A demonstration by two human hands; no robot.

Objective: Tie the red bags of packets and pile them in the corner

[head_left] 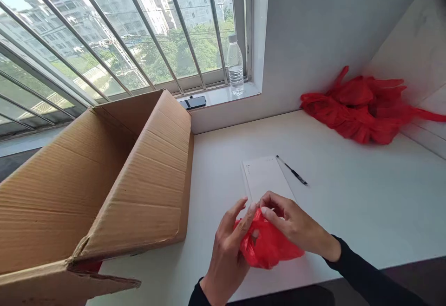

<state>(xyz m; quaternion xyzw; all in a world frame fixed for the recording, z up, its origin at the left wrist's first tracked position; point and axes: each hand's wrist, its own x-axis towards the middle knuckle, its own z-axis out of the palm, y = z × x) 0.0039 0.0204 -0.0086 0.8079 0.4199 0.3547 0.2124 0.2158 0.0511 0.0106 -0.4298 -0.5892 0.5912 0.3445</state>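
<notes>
Close to the table's front edge, a crumpled red plastic bag (275, 245) is held between both hands. My left hand (228, 245) is closed on its left side, with the thumb pressed against the gathered plastic and the index finger raised. From the right, my right hand (291, 220) pinches the top of the bag between thumb and fingertips. Behind the hands lies a white notebook or paper pad (266, 176), partly hidden by them. A black pen (292, 170) rests at a slant just to the right of the pad.
A large open cardboard box (149, 180) stands at the left with its flap raised. Several red plastic bags (362, 106) are heaped at the back right of the white table (365, 194). On the windowsill are a water bottle (236, 67) and a dark phone (195, 103).
</notes>
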